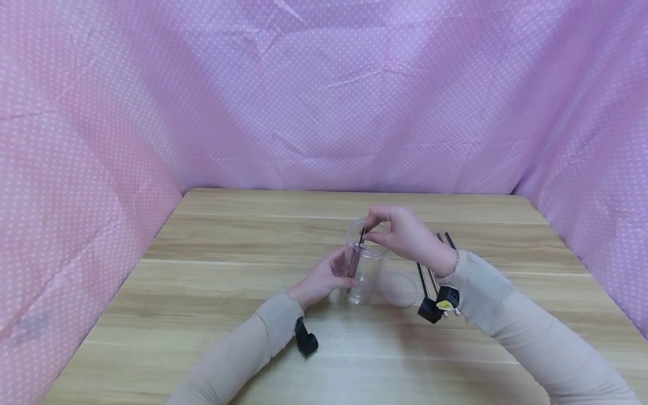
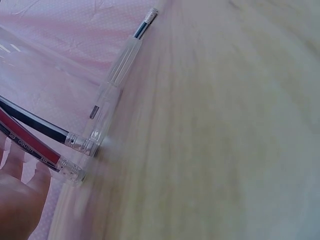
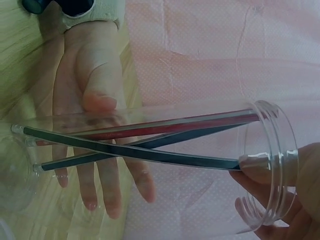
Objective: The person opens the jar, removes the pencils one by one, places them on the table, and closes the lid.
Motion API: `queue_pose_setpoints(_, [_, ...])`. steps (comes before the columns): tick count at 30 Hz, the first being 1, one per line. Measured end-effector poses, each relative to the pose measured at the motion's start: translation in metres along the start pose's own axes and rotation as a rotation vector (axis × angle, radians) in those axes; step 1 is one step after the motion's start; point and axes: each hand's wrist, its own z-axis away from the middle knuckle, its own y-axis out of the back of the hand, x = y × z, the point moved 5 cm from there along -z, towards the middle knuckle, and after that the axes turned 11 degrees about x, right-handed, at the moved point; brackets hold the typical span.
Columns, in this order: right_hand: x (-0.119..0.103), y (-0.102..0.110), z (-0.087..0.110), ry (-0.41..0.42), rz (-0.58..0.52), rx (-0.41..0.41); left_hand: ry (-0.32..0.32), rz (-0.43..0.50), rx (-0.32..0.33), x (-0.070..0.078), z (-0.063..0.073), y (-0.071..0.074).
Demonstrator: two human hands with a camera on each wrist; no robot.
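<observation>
A clear plastic jar (image 1: 372, 275) stands upright on the table. My left hand (image 1: 324, 278) holds its left side, the thumb in front and the fingers behind; through the jar wall the fingers (image 3: 105, 185) look fairly straight. At the mouth, my right hand (image 1: 405, 233) reaches over the rim and pinches the upper end of a dark pencil (image 3: 175, 161). Inside the jar, a red pencil (image 3: 135, 131) and another dark pencil (image 3: 90, 159) lean at crossing angles. Their silver ferrules (image 2: 75, 142) are at the bottom.
A round clear lid (image 1: 399, 288) lies flat, just right of the jar. Several pencils (image 1: 422, 278) rest on the wooden table (image 1: 228, 236) beneath my right wrist, partly hidden by it. Pink dotted cloth (image 1: 324, 112) hangs behind the table and at both sides.
</observation>
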Motion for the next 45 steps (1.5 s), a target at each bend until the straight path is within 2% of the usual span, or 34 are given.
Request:
queue_pose_setpoints(13, [-0.001,-0.002,-0.002,0.023,-0.033,0.007,0.001,0.009,-0.001,0.000,0.000,0.001])
queue_pose_setpoints(20, [0.004,-0.004,-0.003,0.027,-0.080,0.020,-0.043,0.003,-0.018,0.000,-0.002,0.001])
queue_pose_setpoints(29, [0.007,-0.002,-0.001,0.072,-0.132,0.109,-0.062,0.018,-0.031,0.001,-0.001,0.001])
queue_pose_setpoints(35, [0.003,-0.002,-0.001,0.102,-0.266,0.156,-0.045,0.037,-0.028,0.000,0.000,0.002])
queue_pose_setpoints(38, [0.003,-0.001,-0.001,0.086,-0.331,0.189,-0.042,0.052,-0.039,0.000,0.000,0.002])
queue_pose_setpoints(45, [0.009,0.009,-0.007,-0.053,-0.602,0.321,-0.039,0.067,-0.050,0.003,0.000,0.003])
